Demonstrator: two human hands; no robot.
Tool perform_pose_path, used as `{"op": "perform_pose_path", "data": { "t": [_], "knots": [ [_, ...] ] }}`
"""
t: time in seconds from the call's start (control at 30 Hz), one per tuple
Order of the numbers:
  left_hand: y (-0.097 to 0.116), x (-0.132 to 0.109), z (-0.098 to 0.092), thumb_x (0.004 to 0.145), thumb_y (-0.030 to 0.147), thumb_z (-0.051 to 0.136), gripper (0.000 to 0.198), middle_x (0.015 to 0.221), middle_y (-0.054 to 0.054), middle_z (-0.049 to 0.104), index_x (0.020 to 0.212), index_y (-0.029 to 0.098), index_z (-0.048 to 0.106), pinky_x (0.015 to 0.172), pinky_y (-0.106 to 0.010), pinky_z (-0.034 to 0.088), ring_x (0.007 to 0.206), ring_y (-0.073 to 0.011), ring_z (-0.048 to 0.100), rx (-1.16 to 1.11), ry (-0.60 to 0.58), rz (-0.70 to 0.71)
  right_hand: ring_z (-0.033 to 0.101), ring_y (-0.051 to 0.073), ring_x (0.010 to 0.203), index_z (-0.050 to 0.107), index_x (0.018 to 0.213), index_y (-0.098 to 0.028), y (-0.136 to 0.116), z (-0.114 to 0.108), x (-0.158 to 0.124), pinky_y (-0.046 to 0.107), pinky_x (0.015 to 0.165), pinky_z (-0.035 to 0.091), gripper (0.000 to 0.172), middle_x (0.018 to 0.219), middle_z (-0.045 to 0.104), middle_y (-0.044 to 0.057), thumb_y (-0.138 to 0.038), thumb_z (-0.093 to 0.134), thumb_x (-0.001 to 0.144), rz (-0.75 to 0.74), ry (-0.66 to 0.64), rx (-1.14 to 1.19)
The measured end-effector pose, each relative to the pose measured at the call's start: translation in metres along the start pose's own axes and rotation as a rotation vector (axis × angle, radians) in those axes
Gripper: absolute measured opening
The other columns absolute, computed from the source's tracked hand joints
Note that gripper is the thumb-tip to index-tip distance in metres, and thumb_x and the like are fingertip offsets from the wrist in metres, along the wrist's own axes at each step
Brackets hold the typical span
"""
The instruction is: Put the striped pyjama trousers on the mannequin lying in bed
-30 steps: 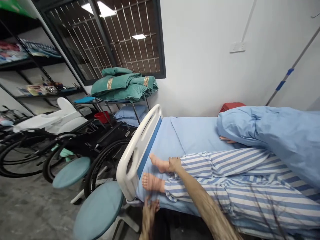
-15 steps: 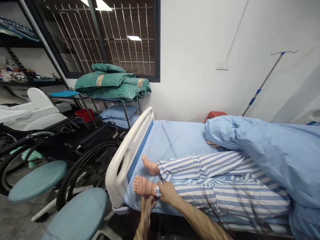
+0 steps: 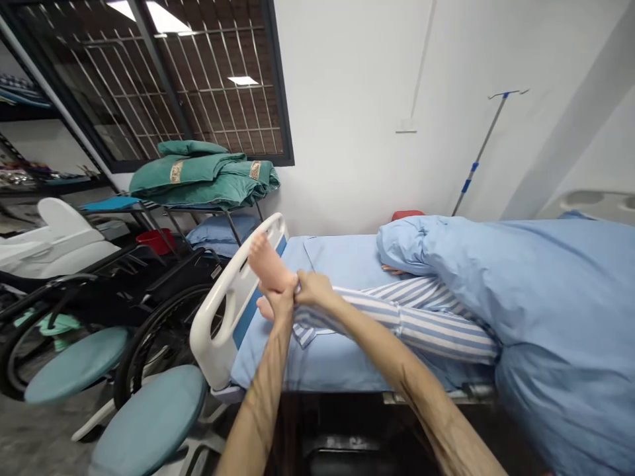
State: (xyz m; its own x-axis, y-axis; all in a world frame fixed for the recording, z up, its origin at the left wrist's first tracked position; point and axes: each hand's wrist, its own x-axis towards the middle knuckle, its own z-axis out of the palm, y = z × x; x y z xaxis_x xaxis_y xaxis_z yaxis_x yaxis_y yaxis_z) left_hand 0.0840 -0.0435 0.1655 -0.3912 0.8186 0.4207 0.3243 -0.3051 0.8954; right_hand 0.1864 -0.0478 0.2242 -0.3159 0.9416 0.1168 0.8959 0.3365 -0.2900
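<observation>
One smooth bare foot (image 3: 268, 261), tilted toes up and lifted clear of the smooth light-blue fabric sheet (image 3: 342, 248), in view in front of the white plastic footboard with blue inset panel (image 3: 211, 324). Around its heel end from below, the left hand (image 3: 280, 299), in a narrow grip with fingers partly hidden; at the ankle, just beside and touching the first, the right hand (image 3: 313, 289), closed likewise by the cuff of loose blue-and-white striped cloth trousers (image 3: 421, 324). Impossible to tell the amount of cloth under that palm. Lower down, a second bare foot (image 3: 264, 308), mostly hidden behind the left hand and wrist. Over the upper legs, a thick, rumpled light-blue quilt (image 3: 496, 264), with a few fingertips (image 3: 394, 270) showing at its edge. Beyond the footboard, a black wheelchair (image 3: 173, 272), a round teal padded stool (image 3: 151, 420) and another round stool (image 3: 77, 363) alike. Under the dark-framed barred window (image 3: 223, 99), folded dark-green quilts (image 3: 198, 177) in a stack. Behind the bed, near the white wall (image 3: 347, 99), a slim grey metal pole with blue collars (image 3: 487, 139).
</observation>
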Motion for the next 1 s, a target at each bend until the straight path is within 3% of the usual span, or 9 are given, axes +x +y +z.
{"op": "perform_pose_path", "data": {
  "t": [0.1, 0.27, 0.4, 0.53, 0.67, 0.77, 0.87, 0.97, 1.0],
  "knots": [
    [0.069, 0.034, 0.046, 0.071, 0.039, 0.073, 0.088, 0.14, -0.019, 0.046, 0.14, 0.018, 0.022, 0.101, -0.038, 0.049, 0.124, -0.0246, 0.055, -0.222, 0.147, 0.119, 0.069, 0.031, 0.099, 0.056, 0.117, -0.018, 0.026, -0.079, -0.001, 0.033, 0.075, 0.048, 0.044, 0.107, 0.073, 0.014, -0.039, 0.054, 0.078, 0.013, 0.166, 0.017],
    [0.17, 0.054, 0.102, 0.067, 0.04, 0.078, 0.094, 0.142, -0.013, 0.045, 0.142, 0.025, 0.022, 0.103, -0.037, 0.048, 0.125, -0.0218, 0.054, -0.328, 0.071, 0.394, 0.066, 0.031, 0.102, 0.058, 0.117, -0.019, 0.068, -0.173, -0.024, 0.035, 0.082, 0.051, 0.045, 0.111, 0.071, 0.01, -0.037, 0.056, 0.075, 0.035, 0.372, 0.068],
    [0.211, 0.051, 0.122, 0.073, 0.039, 0.075, 0.089, 0.141, -0.014, 0.043, 0.143, 0.024, 0.022, 0.106, -0.046, 0.045, 0.129, -0.0253, 0.051, -0.33, 0.069, 0.533, 0.064, 0.031, 0.103, 0.058, 0.117, -0.017, 0.086, -0.21, -0.044, 0.04, 0.086, 0.052, 0.043, 0.112, 0.069, 0.009, -0.034, 0.053, 0.078, -0.001, 0.477, 0.12],
    [0.227, 0.049, 0.128, 0.072, 0.038, 0.077, 0.088, 0.138, -0.009, 0.043, 0.141, 0.03, 0.023, 0.106, -0.05, 0.046, 0.13, -0.0264, 0.051, -0.31, 0.071, 0.608, 0.063, 0.031, 0.102, 0.057, 0.116, -0.017, 0.092, -0.224, -0.056, 0.041, 0.087, 0.052, 0.04, 0.11, 0.068, 0.006, -0.035, 0.05, 0.081, -0.05, 0.498, 0.152],
    [0.219, 0.047, 0.117, 0.068, 0.036, 0.079, 0.09, 0.14, -0.009, 0.043, 0.139, 0.03, 0.023, 0.107, -0.043, 0.046, 0.131, -0.0249, 0.05, -0.31, 0.094, 0.571, 0.063, 0.032, 0.103, 0.056, 0.118, -0.019, 0.084, -0.211, -0.051, 0.041, 0.086, 0.052, 0.042, 0.111, 0.069, 0.007, -0.037, 0.051, 0.081, -0.028, 0.479, 0.132],
    [0.186, 0.045, 0.095, 0.069, 0.037, 0.076, 0.089, 0.141, -0.011, 0.044, 0.139, 0.028, 0.02, 0.106, -0.04, 0.047, 0.129, -0.0234, 0.052, -0.319, 0.093, 0.478, 0.065, 0.032, 0.103, 0.055, 0.119, -0.02, 0.067, -0.18, -0.037, 0.039, 0.084, 0.051, 0.044, 0.111, 0.07, 0.009, -0.039, 0.054, 0.079, 0.002, 0.411, 0.08],
    [0.127, 0.038, 0.062, 0.069, 0.037, 0.074, 0.087, 0.141, -0.013, 0.045, 0.137, 0.025, 0.021, 0.105, -0.04, 0.047, 0.128, -0.0242, 0.053, -0.281, 0.131, 0.297, 0.068, 0.031, 0.101, 0.054, 0.12, -0.021, 0.041, -0.129, -0.021, 0.036, 0.081, 0.051, 0.046, 0.108, 0.072, 0.011, -0.041, 0.053, 0.079, -0.016, 0.285, 0.031],
    [0.053, 0.012, 0.022, 0.072, 0.04, 0.068, 0.078, 0.143, -0.014, 0.044, 0.134, 0.024, 0.025, 0.104, -0.043, 0.047, 0.13, -0.0268, 0.051, -0.167, 0.168, 0.01, 0.07, 0.03, 0.099, 0.054, 0.121, -0.02, 0.013, -0.058, -0.013, 0.035, 0.077, 0.051, 0.046, 0.105, 0.073, 0.012, -0.042, 0.05, 0.082, -0.053, 0.117, 0.011],
    [0.029, -0.002, 0.009, 0.075, 0.041, 0.064, 0.073, 0.143, -0.014, 0.045, 0.134, 0.023, 0.026, 0.104, -0.043, 0.047, 0.13, -0.0265, 0.051, -0.123, 0.121, -0.113, 0.07, 0.031, 0.1, 0.055, 0.12, -0.02, 0.004, -0.03, -0.013, 0.036, 0.076, 0.051, 0.045, 0.107, 0.073, 0.013, -0.042, 0.051, 0.08, -0.056, 0.047, 0.002]
  ]
}}
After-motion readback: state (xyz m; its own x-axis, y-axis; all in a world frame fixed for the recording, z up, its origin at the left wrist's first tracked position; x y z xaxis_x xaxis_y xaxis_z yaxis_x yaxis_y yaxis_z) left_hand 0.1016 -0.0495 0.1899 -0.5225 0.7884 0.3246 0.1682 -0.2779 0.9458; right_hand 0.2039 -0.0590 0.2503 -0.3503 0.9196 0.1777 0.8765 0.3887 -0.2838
